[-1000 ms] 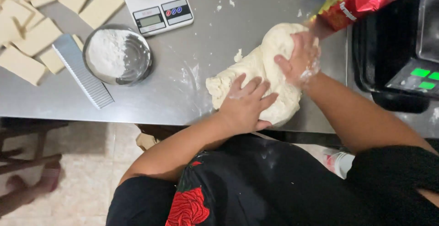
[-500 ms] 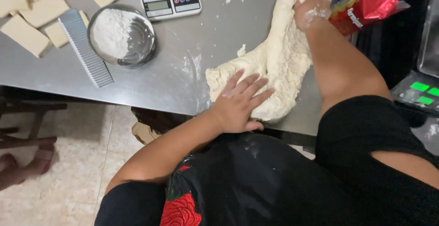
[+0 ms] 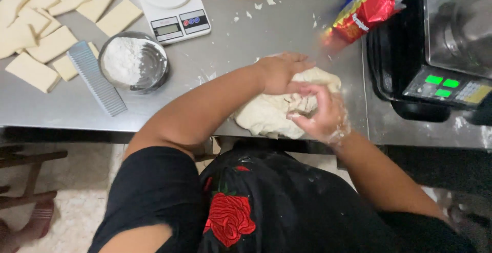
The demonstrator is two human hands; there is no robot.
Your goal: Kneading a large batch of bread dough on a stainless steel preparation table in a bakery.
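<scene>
Stainless steel table (image 3: 256, 33) carries a mound of pale dough (image 3: 271, 112) at its near edge, worked by a person in a black garment with a red rose print. At one o'clock from the dough, a red-and-yellow bag with a blue top (image 3: 366, 9) lies tilted, its upper end cut off by the frame. At eleven o'clock sits a white kitchen scale (image 3: 171, 7) with a grey display and small coloured buttons; its far rim is cropped. At three o'clock, a black machine with green lit keys (image 3: 435, 81) stands on the table, its upper body blurred.

The dough's long axis runs roughly from seven o'clock to one o'clock, the broader end toward the person. The left hand (image 3: 282, 71) lies across its far side, fingers curled down onto the mass and pressing. The right hand (image 3: 320, 114), dusted with flour, is cupped over the near right portion, fingers bent and gripping a fold of it. How much dough lies beneath either palm cannot be made out.

At nine o'clock, a steel bowl of flour (image 3: 133, 61) stands just beside a grey ridged board (image 3: 97, 79). Beyond them, at ten o'clock, flat pale rectangular dough pieces (image 3: 51, 43) spread to the frame's corner, several cropped.
</scene>
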